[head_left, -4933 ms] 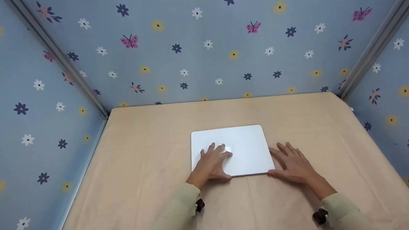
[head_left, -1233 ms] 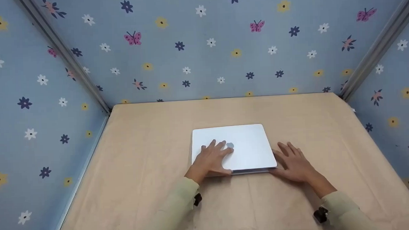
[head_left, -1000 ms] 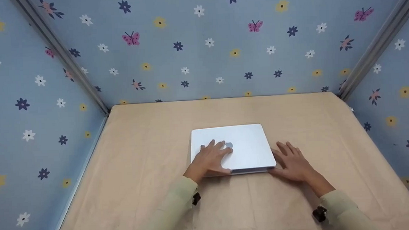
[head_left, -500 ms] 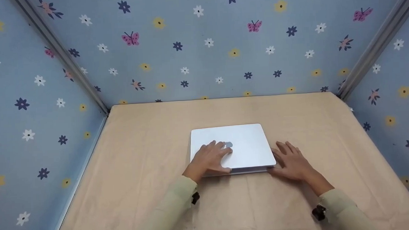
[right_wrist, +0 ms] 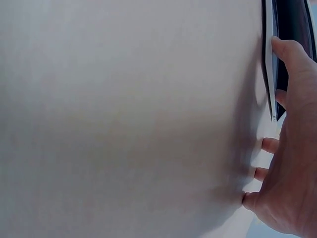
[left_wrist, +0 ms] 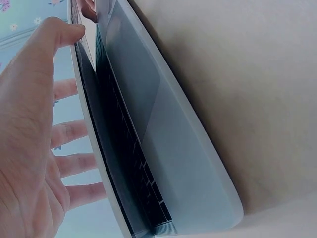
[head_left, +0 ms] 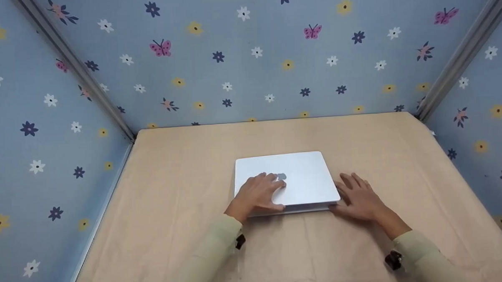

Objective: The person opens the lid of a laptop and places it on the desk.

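Note:
A silver laptop [head_left: 306, 176] lies on the cloth-covered table, its lid raised a little along the front edge. My left hand [head_left: 255, 195] spreads its fingers over the lid's left part, with the thumb hooked at the front edge. In the left wrist view, the gap shows the dark screen [left_wrist: 106, 129], black keys [left_wrist: 131, 134] and the pale base [left_wrist: 183, 163]. At the front right corner, my right hand [head_left: 361, 199] touches the base; in the right wrist view its thumb [right_wrist: 292, 52] rests against the base edge while other fingertips reach the cloth.
Beige cloth [head_left: 185, 172] covers the table around the laptop. A blue flowered wall [head_left: 249, 82] stands behind, with side panels and grey posts [head_left: 81, 76] at both back corners. A small black device [head_left: 393, 260] sits at each wrist.
The laptop's lid, flat at first, has risen at its front edge and the gap has widened slightly. The left hand has risen with it; the right hand stays at the corner.

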